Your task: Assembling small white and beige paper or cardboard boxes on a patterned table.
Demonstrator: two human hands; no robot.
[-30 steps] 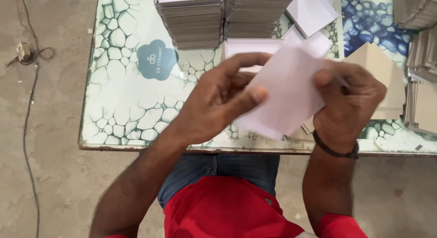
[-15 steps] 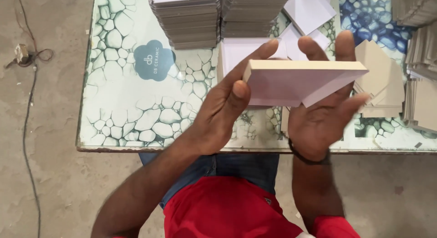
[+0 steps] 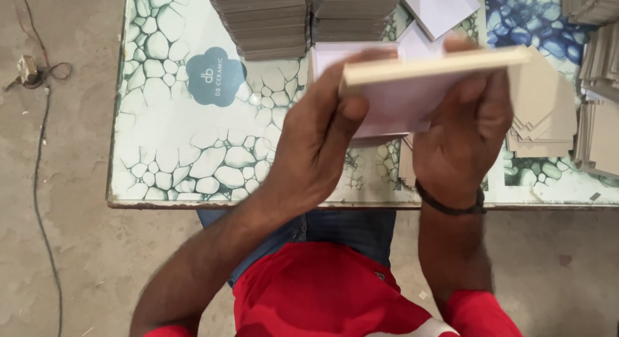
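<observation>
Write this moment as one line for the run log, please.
left hand: holds white board | right hand: holds same board | board: above patterned table | behind: grey stacks

Person wearing red and denim

Red sleeves [image 3: 480,311], blue jeans [image 3: 342,227], and a black wristband [image 3: 451,208] circling the right wrist.

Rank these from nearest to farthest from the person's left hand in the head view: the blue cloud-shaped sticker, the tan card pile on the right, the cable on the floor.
From the left hand:
1. Blue cloud-shaped sticker, on the tabletop, to its left.
2. Tan card pile, on the table's right, past the other hand.
3. Cable, on the floor, far left.
</observation>
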